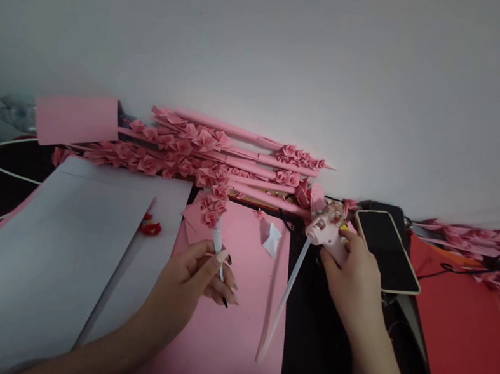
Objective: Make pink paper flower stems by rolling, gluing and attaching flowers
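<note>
Between thumb and fingers, my left hand pinches the white stem of a pink paper flower stalk, which stands roughly upright over a pink paper sheet. Its small folded blossoms cluster at the top. My right hand is wrapped round the handle of a pale pink glue gun. A long translucent glue stick slants down from the gun's rear toward the pink sheet. On that sheet, between my hands, lies a folded white paper piece.
More pink paper flower stalks are piled along the wall. White paper sheets lie at the left, with a small red paper piece. A phone rests beyond my right hand, and red paper lies to its right.
</note>
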`<state>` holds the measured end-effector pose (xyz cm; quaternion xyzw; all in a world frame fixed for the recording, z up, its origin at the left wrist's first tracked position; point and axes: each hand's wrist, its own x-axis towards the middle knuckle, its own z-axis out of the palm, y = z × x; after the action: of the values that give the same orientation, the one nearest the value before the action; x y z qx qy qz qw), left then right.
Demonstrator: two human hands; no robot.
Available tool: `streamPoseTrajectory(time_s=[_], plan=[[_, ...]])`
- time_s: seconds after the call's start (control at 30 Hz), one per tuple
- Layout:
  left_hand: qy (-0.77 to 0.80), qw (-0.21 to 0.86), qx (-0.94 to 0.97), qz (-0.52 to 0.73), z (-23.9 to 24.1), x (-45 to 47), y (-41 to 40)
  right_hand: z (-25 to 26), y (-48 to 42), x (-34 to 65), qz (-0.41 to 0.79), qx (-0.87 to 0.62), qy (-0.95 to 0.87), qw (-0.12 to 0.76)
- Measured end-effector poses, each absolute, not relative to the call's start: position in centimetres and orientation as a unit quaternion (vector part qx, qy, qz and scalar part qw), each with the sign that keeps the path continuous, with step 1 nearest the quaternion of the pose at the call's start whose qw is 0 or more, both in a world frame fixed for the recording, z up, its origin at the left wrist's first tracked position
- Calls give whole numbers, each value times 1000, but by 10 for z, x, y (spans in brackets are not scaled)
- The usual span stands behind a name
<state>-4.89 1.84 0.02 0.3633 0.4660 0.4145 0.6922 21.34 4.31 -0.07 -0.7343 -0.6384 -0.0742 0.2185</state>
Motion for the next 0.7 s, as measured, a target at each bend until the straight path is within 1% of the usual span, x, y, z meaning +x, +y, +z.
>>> streamPoseTrajectory(time_s=[0.13, 0.27, 0.33, 0.43, 0.5, 0.6, 0.7], plan=[[471, 688, 365, 414, 0, -50, 17, -6, 46, 220, -97, -724, -660, 175], [473, 683, 371, 415, 1, -50, 16, 3, 43, 218, -106, -732, -651, 171], [475, 680, 372, 417, 2, -50, 17, 15, 40, 211, -106, -727, -647, 206], [476, 678, 365, 424, 3, -49, 17, 36, 38, 191, -87, -674, -667, 306], [474, 679, 359, 430, 3, -49, 18, 46, 41, 176, -63, -618, -714, 323], [470, 681, 354, 436, 0, -50, 18, 50, 53, 156, -33, -565, -773, 286], [471, 682, 352, 436, 0, -50, 18, 43, 71, 141, -16, -573, -792, 210]])
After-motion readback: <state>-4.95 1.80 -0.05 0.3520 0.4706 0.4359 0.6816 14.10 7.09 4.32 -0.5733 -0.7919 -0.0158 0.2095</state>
